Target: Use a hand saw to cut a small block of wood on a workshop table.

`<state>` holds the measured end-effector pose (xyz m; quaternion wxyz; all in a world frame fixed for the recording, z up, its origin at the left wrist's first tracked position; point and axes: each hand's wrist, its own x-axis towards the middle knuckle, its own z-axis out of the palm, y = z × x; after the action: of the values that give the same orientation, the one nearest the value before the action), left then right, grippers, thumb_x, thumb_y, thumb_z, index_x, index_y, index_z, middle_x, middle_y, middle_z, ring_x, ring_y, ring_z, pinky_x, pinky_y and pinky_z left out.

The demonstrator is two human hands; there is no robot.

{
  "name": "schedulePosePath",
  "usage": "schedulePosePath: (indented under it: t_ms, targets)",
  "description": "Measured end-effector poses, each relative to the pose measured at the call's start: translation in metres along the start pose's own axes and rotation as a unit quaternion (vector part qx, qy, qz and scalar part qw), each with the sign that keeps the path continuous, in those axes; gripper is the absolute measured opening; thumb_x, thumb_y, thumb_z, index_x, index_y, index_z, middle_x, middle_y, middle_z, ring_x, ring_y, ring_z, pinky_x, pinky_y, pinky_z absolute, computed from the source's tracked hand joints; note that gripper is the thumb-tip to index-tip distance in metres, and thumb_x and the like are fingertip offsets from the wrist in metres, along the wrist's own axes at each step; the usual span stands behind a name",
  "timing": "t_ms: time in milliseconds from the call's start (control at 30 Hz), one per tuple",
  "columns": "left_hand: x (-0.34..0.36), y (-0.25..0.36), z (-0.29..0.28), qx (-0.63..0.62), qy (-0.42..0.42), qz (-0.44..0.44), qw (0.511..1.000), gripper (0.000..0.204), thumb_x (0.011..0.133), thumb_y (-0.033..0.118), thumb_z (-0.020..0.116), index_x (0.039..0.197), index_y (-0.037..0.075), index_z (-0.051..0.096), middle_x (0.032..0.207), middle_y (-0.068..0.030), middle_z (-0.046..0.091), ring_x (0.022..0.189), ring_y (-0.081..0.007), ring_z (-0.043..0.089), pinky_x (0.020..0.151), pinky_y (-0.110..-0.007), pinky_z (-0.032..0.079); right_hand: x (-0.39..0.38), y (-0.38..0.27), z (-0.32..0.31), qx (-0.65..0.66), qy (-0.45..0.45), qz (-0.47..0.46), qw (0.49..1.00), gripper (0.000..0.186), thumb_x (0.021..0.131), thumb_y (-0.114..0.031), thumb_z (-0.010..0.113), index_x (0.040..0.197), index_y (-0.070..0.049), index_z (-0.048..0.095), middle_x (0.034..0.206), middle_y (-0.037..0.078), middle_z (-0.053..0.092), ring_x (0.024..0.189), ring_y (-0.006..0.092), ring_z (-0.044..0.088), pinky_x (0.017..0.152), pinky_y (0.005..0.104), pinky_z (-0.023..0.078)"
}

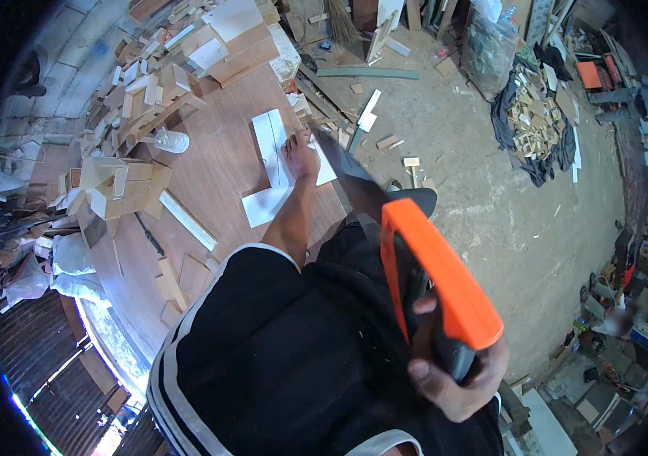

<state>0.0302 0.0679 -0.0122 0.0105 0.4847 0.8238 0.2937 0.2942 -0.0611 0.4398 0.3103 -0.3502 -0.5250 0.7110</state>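
Observation:
A handsaw with a bright orange and black handle (442,266) is in my right hand (464,380), its fingers wrapped round the grip. The dark saw blade (354,178), smeared by motion, slants up and away to the left, toward the table's edge. My left hand (301,157) bears down with curled fingers on a white board (269,137) lying on the brown table. A line runs along this board. Another white piece (263,205) lies at its near end, partly behind my left forearm. Whether the blade touches the board cannot be made out.
Wooden boxes and offcuts (122,182) crowd the left and far side of the brown table (221,163). A clear plastic container (172,140) stands among them. On the floor to the right are loose wood strips (369,110), a filled plastic bag (489,57) and a heap of small offcuts (534,118).

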Motion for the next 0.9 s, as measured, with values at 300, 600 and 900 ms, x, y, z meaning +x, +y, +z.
schedulePosePath:
  t_ms: [300,600,900]
  targets:
    - [0.006,0.016,-0.010,0.074,-0.052,0.040,0.995,0.026,0.088,0.034,0.057,0.103,0.015,0.068,0.108,-0.0125,0.059,0.105,-0.0288,0.051,0.091,-0.043,0.034,0.058,0.102,-0.048,-0.102,0.071,0.055,0.991,0.033,0.081,-0.007,0.072,0.106,-0.005,0.051,0.084,0.002,0.051,0.076,0.0106,0.050,0.070,0.0254,0.042]
    - [0.029,0.026,-0.029,0.053,-0.204,0.013,0.977,0.049,0.085,0.052,0.061,0.098,0.005,0.070,0.128,-0.0188,0.056,0.121,-0.0340,0.048,0.100,-0.047,0.034,0.094,0.160,-0.102,-0.036,0.079,0.122,0.989,0.038,0.085,-0.011,0.070,0.116,-0.004,0.049,0.075,-0.001,0.051,0.056,0.0065,0.048,0.049,0.0231,0.038]
    - [0.063,0.054,-0.075,-0.016,-0.211,0.091,0.973,0.030,0.078,0.021,0.074,0.099,0.002,0.062,0.095,-0.0187,0.066,0.091,-0.0353,0.065,0.077,-0.042,0.050,0.140,0.176,-0.172,-0.026,0.034,0.094,0.995,0.038,0.085,-0.011,0.069,0.116,-0.004,0.048,0.069,-0.001,0.048,0.047,0.0078,0.046,0.042,0.0252,0.036]
